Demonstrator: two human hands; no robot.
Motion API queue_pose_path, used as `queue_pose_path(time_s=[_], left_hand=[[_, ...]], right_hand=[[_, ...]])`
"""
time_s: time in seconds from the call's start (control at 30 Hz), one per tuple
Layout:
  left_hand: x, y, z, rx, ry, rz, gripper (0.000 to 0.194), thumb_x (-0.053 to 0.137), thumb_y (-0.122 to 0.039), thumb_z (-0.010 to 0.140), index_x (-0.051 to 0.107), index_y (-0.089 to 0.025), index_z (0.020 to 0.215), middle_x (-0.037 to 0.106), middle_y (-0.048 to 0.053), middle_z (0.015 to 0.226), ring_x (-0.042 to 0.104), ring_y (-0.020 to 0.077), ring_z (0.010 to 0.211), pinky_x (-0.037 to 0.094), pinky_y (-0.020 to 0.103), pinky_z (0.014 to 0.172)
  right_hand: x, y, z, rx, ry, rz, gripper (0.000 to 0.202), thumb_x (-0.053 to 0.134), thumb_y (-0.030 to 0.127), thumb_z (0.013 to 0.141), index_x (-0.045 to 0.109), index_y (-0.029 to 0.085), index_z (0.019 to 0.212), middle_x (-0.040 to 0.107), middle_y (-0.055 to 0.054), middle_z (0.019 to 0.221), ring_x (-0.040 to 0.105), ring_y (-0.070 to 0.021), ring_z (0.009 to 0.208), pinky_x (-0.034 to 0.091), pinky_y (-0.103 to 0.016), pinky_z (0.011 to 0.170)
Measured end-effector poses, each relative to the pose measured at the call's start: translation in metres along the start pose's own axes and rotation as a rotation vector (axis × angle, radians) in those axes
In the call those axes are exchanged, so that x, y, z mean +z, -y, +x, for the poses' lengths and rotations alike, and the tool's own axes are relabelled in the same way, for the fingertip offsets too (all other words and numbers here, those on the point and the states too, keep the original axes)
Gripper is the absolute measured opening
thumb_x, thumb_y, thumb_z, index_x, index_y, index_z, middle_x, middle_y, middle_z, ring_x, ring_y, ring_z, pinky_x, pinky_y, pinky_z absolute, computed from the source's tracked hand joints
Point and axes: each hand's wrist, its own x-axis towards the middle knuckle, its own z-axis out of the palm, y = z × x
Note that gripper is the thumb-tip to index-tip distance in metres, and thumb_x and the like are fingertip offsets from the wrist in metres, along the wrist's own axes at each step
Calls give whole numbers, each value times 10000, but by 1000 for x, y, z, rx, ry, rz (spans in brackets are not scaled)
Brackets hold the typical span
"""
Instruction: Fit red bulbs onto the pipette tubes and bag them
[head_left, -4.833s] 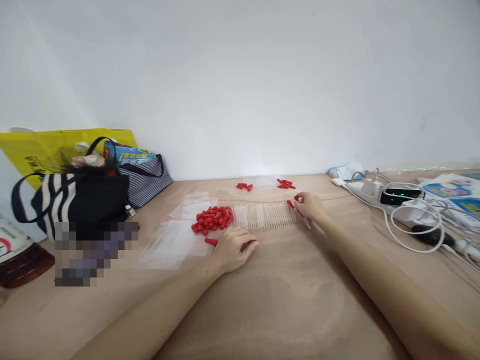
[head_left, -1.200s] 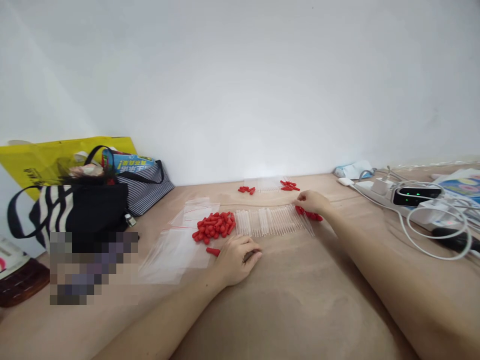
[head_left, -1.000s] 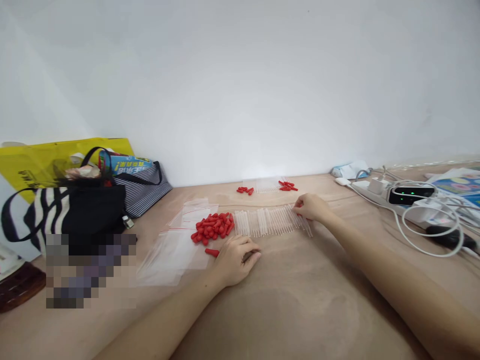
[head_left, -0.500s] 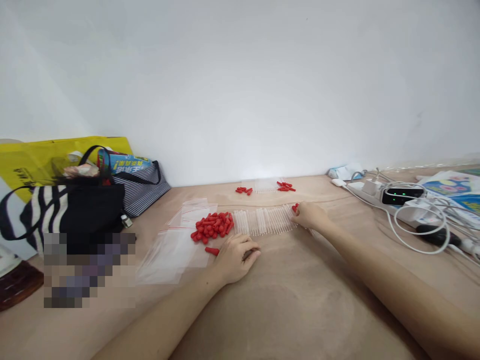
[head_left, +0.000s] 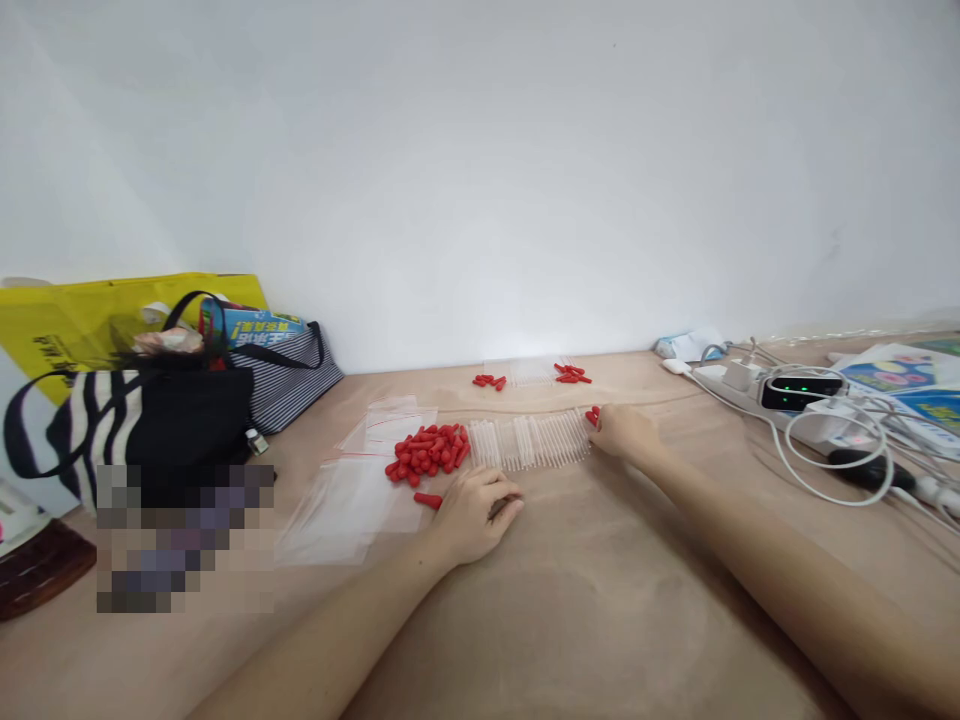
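My left hand (head_left: 480,512) rests on the table with its fingers loosely bent. A gap shows between thumb and forefinger, with nothing visible there. By its knuckles lies a single red rubber bulb (head_left: 427,500), and behind that a heap of similar bulbs (head_left: 424,452). A row of thin clear tubes (head_left: 529,442) lies side by side between my hands. At the row's right end, my right hand (head_left: 624,434) is closed, fingers pointing left, with red rubber bulbs (head_left: 592,415) at its fingertips. How it grips them is partly hidden.
Clear plastic bags (head_left: 337,510) lie left of the heap. Near the wall are another tube set (head_left: 531,372) and two small bulb groups (head_left: 489,382). A black bag (head_left: 180,430) stands left; a power strip (head_left: 802,415) with tangled white cables lies right.
The view has shifted slightly. My left thumb sits a little nearer the fingers. My right hand stays at the row's right end with the red bulbs at its fingertips.
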Motion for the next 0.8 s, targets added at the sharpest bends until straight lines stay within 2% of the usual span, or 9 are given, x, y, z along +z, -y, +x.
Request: queue_pose_path(time_s=[0.33,0.5,0.7,0.8], left_hand=[[2,2,-1,5,-19,-10,135,493,-210,794,625,-188,811,614,32,790,544,180,768,399,302,694],[2,1,-1,5,-23,-20,131,506,-211,787,629,-189,823,611,32,784,544,181,760,398,299,689],[2,1,-1,-14,-32,-54,145,502,-204,790,634,-174,840,607,38,788,544,174,762,405,285,687],[1,1,2,-91,-65,-159,164,496,-222,795,642,-167,848,612,40,782,549,157,700,419,265,646]], right_hand=[[6,-1,-1,23,-8,3,307,444,337,775,609,143,946,596,-177,991,578,-263,896,434,-349,710],[10,2,-1,-5,-8,36,278,465,313,760,617,139,915,612,-162,953,581,-259,887,431,-340,713],[3,1,-5,-31,-33,123,242,444,296,749,618,130,783,622,-144,850,584,-251,817,420,-315,649],[-3,7,-13,-109,-17,209,273,407,317,756,585,140,648,603,-82,686,575,-194,683,396,-258,567]])
